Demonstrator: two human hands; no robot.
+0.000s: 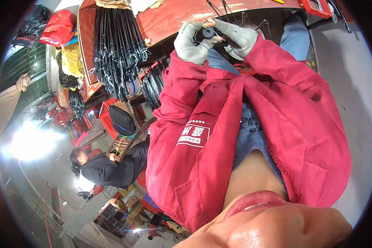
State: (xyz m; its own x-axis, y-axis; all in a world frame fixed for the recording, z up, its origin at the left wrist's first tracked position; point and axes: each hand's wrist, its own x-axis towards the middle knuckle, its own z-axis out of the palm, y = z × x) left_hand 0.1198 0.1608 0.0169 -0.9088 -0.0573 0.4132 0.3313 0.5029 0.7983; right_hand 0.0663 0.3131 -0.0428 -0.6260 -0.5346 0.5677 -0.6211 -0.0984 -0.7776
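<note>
Wearer's face [277, 227] and red jacket [310, 149] right in the lens, tiny black part way up top.

So the left hand [191, 44] and right hand [240, 39], both grey-gloved with some bare fingertips, are pinching that round black part [208, 32] between them, upper centre of the frame. Honestly it could pop loose: it's small and smooth-looking, and bulky knit fabric probably dulls feel, so uneven pressure might squirt it lapward. Just past them is the red table [173, 18]; upper left, a bundle of thin black rods [118, 41] with stringy ends, which could snag a sleeve if that left elbow swings out. Further off, left side, a co-worker [109, 170] holds a tray [125, 148].
</note>
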